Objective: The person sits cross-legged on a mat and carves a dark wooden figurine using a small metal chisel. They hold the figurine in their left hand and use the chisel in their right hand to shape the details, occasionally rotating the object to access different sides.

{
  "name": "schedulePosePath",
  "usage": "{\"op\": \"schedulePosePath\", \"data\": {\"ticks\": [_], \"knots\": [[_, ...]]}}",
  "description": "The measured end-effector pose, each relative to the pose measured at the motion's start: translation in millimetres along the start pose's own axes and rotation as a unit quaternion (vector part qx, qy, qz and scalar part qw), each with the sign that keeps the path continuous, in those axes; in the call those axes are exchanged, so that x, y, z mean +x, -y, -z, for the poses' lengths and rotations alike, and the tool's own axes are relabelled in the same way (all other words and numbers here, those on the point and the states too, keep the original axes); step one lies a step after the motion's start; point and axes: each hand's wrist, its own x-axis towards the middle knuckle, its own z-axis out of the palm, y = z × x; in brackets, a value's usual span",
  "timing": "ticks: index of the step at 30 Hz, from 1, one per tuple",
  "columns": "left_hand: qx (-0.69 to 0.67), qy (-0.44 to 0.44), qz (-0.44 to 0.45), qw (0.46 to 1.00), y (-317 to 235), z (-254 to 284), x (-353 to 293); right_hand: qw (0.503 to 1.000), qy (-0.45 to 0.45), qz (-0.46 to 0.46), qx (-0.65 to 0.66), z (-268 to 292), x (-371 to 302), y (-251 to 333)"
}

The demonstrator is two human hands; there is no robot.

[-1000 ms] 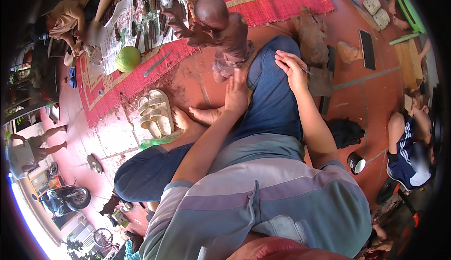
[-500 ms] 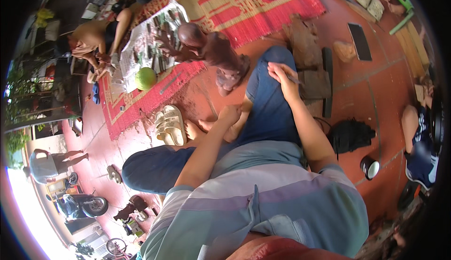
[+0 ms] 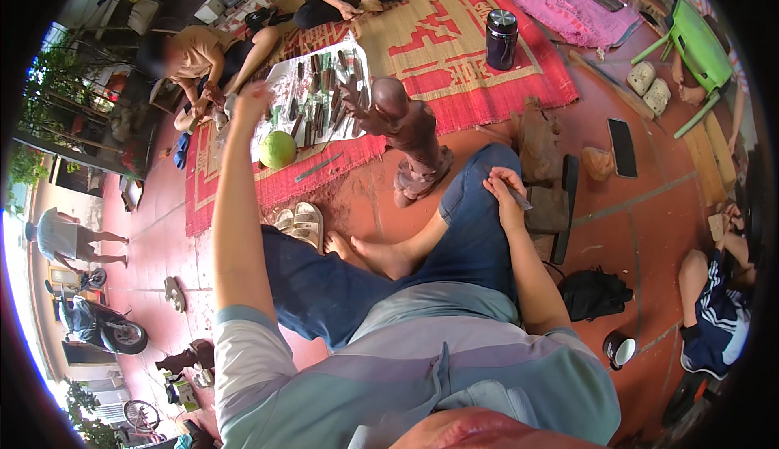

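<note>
Standing reddish-brown carved figure, smooth round head, right hand holding slim tool, left hand raised, grip unclear

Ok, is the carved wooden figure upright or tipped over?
Upright: the carved wooden figure stands on its base on the tiled floor, its round head uppermost.

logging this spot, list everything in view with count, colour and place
Statue: 1, brown, floor ahead
Tools: many, dark, on white sheet
Round thing: 1, green, beside sheet
Mat: 1, red and tan, ahead
Flask: 1, dark, on mat
Cloth: 1, pink, upper right
Stool: 1, green, upper right
Phone: 1, black, right
Bag: 1, black, right
Cup: 1, dark, lower right
Sandals: 2, beige, beside feet
Motorbike: 1, dark, left
People: several, mixed clothing, edges
Left hand: 1, bare, ahead, blurred
Right hand: 1, bare, by knee, holding thin tool
</note>
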Motion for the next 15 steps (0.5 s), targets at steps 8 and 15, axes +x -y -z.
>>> {"op": "schedulePosePath", "data": {"ticks": [8, 15], "knots": [[-0.727, -0.138, 0.116, 0.662, -37.9, -82.9, -23.4, 0.998, -0.063, 0.001, -0.007, -23.9, 21.7, 47.6], [-0.751, 0.065, 0.155, 0.638, -70.9, -243.3, -118.3, 0.945, 0.176, 0.074, -0.266, -145.9, 51.2, 203.9]]}}
